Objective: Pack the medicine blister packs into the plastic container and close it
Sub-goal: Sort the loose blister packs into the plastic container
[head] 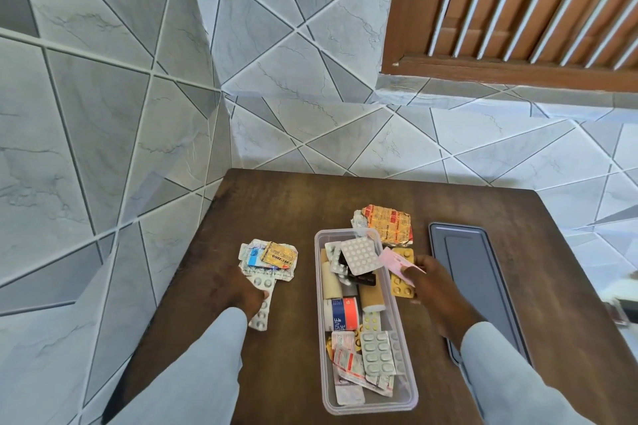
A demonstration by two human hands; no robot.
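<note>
The right hand (426,278), pinched on a pink pack (397,264), sits at the container's (321,321) 3 o'clock rim, long axis 12 to 6, so the drop lies toward 9, while the left hand (247,295) presses a strip (263,304) at 9.

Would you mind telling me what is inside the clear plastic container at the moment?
The clear plastic container holds blister packs, a white round-pill sheet, brown cylinders and an adhesive tape box. Whatever lies beneath these is covered.
</note>
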